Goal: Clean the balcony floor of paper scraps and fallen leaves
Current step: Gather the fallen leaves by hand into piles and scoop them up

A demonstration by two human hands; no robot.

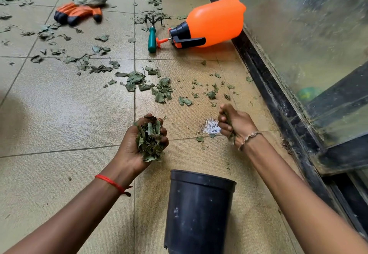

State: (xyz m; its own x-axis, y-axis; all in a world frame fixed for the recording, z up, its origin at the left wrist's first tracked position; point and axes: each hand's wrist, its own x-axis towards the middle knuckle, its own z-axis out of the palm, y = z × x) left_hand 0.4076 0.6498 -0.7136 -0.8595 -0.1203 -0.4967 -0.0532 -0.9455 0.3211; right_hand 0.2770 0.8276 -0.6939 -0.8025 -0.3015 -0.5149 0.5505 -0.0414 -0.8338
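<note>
My left hand [137, 144] is cupped palm up, its fingers curled round a heap of green leaf pieces [150, 141]. My right hand [234, 124] is closed in a fist around a few leaf bits, just right of a torn paper scrap [211, 127] stuck flat on the tile. A black plastic pot [197, 210] lies tipped toward me, below and between both hands. More leaf pieces [159, 88] are scattered over the tan tiled floor [59, 114] ahead, thicker toward the far left.
An orange spray bottle [213, 22] lies on its side by the glass railing [298, 44] on the right. A green-handled hand rake [152, 34] lies next to it. Orange-and-black gloves [77, 13] lie at the far left. A black rail base [278, 98] edges the floor.
</note>
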